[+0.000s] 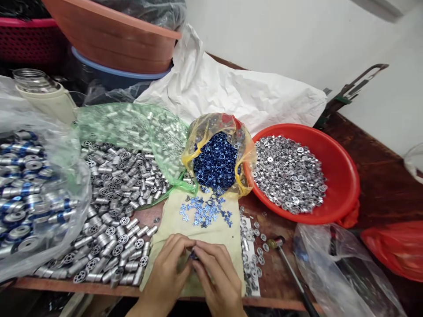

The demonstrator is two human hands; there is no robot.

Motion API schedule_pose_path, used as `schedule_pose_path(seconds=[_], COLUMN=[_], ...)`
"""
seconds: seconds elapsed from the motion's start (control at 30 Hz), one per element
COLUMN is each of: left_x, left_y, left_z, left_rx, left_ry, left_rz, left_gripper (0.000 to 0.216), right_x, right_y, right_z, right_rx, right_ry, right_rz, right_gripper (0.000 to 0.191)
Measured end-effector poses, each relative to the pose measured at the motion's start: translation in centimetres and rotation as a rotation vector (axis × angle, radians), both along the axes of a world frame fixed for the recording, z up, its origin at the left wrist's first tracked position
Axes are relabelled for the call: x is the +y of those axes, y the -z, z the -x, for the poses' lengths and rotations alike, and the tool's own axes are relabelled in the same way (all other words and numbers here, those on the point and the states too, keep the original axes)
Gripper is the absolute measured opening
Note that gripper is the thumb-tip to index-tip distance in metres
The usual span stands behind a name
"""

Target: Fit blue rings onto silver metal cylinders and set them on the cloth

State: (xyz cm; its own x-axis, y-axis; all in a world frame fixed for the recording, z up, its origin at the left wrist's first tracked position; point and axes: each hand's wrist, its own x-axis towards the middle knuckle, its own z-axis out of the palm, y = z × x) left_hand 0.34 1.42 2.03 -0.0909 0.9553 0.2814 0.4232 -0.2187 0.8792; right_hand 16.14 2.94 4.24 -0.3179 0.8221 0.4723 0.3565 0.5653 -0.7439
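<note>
Over the front of a pale yellow cloth (221,233), my left hand (167,270) and my right hand (218,273) meet at the fingertips. Both are closed on a small dark blue metal part (194,254), mostly hidden by the fingers. Just beyond them, loose blue Y-shaped metal pieces (205,211) lie scattered on the cloth. Behind these stands an open yellow plastic bag (244,176) full of blue rings and Y-shaped pieces (216,163). To the left of my left hand, silver metal cylinders (109,237) with holed ends spread out from a green plastic bag (132,119).
Right of the cloth lie small silver discs (256,259) and a tool with a metal shaft (292,268). A red basin (340,176) holds many silver discs. At left are a clear bag (62,154) of blue-banded cylinders and a cream flask (46,97). Stacked tubs (115,39) stand behind.
</note>
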Motion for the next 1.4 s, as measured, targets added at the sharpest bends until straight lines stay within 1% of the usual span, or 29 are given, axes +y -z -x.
schedule_pose_path(seconds=[0.07,0.2,0.27,0.37,0.43,0.5,0.57,0.6,0.63,0.7,0.77,0.87,0.97,1.03,1.17,1.33,1.4], left_x=[0.0,0.0,-0.1,-0.4,-0.7,-0.9,-1.0,-1.0,-1.0,-1.0,-1.1,-1.3,-1.5,-1.5,-1.6,-1.8,-1.9], left_y=[-0.4,-0.7,-0.6,-0.1,0.2,0.4,0.5,0.5,0.5,0.4,0.2,-0.2,-0.6,-0.8,-0.8,-0.6,-0.7], left_z=[0.1,0.0,-0.2,-0.6,-0.8,-0.7,-0.5,-0.3,-0.1,0.3,0.5,0.4,-0.1,-0.2,-0.2,0.3,0.3], left_rx=[0.016,-0.027,-0.028,-0.003,-0.014,-0.032,-0.05,-0.058,-0.065,-0.078,-0.09,-0.117,-0.164,-0.2,-0.209,-0.159,-0.148], left_ry=[0.019,0.05,0.039,0.016,0.014,0.038,0.035,0.016,-0.011,-0.049,-0.042,-0.025,-0.052,-0.07,-0.078,0.006,0.018], left_rz=[0.021,0.06,0.012,-0.075,-0.062,0.002,0.079,0.117,0.152,0.2,0.23,0.274,0.312,0.321,0.333,0.335,0.342], left_gripper=[0.024,0.018,0.02,0.025,0.025,0.022,0.019,0.016,0.014,0.011,0.012,0.015,0.016,0.017,0.017,0.017,0.017], right_x=[0.1,0.3,0.0,-0.9,-1.0,-0.1,1.8,2.9,3.9,5.3,5.4,4.2,3.1,2.7,1.7,-0.7,-1.9], right_y=[0.1,0.2,0.1,-0.3,-0.5,-0.6,-0.7,-0.6,-0.6,-0.4,-0.1,0.4,0.5,0.4,0.6,1.1,1.3], right_z=[0.0,0.0,0.2,0.7,0.3,-1.4,-4.3,-6.1,-7.8,-10.6,-12.0,-12.2,-12.0,-12.0,-11.9,-12.7,-13.0], right_rx=[-0.017,0.071,0.09,0.064,0.001,-0.114,-0.283,-0.37,-0.495,-0.557,-0.586,-0.612,-0.606,-0.598,-0.601,-0.622,-0.656], right_ry=[-0.004,0.07,0.096,0.13,0.113,0.119,0.253,0.403,0.523,0.574,0.525,0.437,0.464,0.473,0.384,0.431,0.396], right_rz=[0.015,0.146,0.187,0.174,0.171,0.14,0.067,0.024,0.026,0.038,0.065,0.106,0.113,0.11,0.131,0.155,0.196], right_gripper=[0.052,0.037,0.031,0.027,0.028,0.03,0.028,0.025,0.024,0.025,0.022,0.02,0.023,0.022,0.017,0.017,0.025])
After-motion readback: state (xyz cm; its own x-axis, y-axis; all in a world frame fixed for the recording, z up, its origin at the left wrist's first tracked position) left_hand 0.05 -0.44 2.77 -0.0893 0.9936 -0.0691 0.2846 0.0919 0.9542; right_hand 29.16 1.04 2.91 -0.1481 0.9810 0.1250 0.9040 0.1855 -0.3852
